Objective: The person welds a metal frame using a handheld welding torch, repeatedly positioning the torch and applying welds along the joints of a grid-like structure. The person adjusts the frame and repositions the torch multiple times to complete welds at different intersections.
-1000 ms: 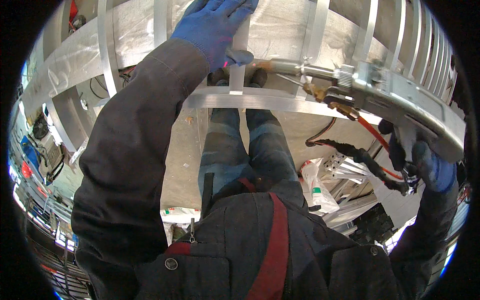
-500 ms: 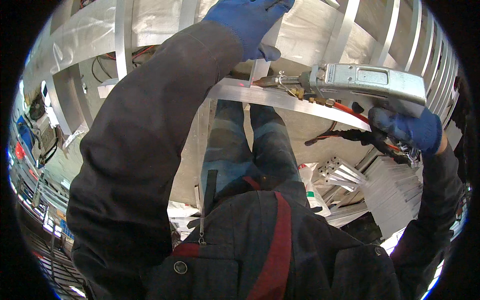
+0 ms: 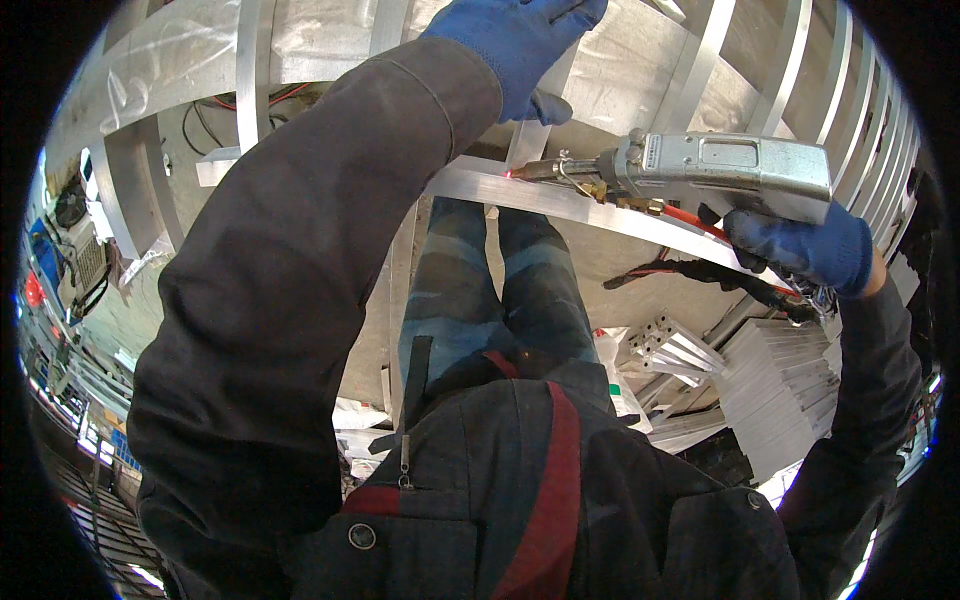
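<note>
My right hand (image 3: 800, 245), in a blue glove, is closed around the handle of a silver laser welding gun (image 3: 735, 165). The gun points left, and its brass-coloured nozzle (image 3: 535, 171) meets the joint between a long silver metal rail (image 3: 590, 210) and an upright-running metal bar (image 3: 527, 142). A small red light spot glows at the nozzle tip. At the top edge, my left hand (image 3: 515, 55), also gloved in blue, lies over the bar with thumb and fingers bent across it. Part of its fingertips is cut off by the picture's edge.
Parallel metal slats (image 3: 795, 65) run along the far right. A red hose (image 3: 690, 216) and a dark cable sleeve (image 3: 700, 270) trail from the gun. Stacked metal profiles (image 3: 775, 390) stand at lower right beside my legs (image 3: 540, 270). Thin cables (image 3: 200, 125) lie under the frame at left.
The gun's rear end and my right hand have shifted slightly left. The red spot at the nozzle shows brighter. My left hand stays on the bar; the view has shifted a little.
</note>
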### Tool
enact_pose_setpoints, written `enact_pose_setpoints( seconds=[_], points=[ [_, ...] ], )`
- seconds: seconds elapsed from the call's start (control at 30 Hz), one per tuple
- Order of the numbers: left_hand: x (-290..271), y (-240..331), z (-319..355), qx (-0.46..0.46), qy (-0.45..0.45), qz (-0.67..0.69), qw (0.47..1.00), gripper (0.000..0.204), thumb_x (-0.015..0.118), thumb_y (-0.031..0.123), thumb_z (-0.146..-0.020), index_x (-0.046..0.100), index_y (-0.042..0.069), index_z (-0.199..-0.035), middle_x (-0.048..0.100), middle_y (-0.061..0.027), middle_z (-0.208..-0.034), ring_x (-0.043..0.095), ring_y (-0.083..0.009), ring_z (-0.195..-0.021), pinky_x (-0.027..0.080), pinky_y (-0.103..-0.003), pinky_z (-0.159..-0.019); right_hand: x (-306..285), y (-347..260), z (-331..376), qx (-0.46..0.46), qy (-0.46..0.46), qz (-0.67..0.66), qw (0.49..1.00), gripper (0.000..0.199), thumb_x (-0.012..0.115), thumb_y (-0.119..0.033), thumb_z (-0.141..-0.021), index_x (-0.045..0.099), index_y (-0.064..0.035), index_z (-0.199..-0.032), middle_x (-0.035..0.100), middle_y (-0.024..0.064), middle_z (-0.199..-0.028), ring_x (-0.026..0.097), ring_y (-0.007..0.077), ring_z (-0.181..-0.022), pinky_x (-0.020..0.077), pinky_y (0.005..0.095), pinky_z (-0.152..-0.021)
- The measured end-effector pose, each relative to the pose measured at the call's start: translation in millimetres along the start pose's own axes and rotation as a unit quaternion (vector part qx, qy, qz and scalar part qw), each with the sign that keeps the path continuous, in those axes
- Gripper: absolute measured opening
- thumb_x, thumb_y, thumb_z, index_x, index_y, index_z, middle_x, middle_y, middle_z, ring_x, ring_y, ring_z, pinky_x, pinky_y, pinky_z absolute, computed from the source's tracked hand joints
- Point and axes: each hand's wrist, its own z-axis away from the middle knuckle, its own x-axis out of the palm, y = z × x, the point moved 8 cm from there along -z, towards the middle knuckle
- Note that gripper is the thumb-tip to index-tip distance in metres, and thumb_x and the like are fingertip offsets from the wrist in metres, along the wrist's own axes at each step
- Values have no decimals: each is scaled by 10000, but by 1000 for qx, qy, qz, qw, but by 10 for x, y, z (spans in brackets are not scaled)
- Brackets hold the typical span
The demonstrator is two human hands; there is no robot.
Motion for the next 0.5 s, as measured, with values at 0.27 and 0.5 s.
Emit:
enact_pose_setpoints(
  seconds=[0.27, 0.5],
  points=[
    [-21, 11, 7, 3, -1, 18, 1000, 1128, 832, 515, -773, 290, -14, -1609, 215, -246, -1708, 184, -364, -1606, 125, -515, -1300, 5, -91, -85, -8, -11, -17, 1000, 747, 872, -381, -853, 572, 0, -1422, 711, 245, -1211, 731, 329, -1069, 618, 439, -933],
    [-19, 19, -5, 1, 0, -6, 1000, 1109, 816, 526, -787, 300, -16, -1606, 217, -250, -1707, 190, -369, -1604, 122, -511, -1301, -1, -187, -85, 21, -50, -35, 998, 688, 839, -441, -890, 623, -1, -1372, 754, 197, -1009, 749, 256, -857, 635, 371, -768]
  ],
)
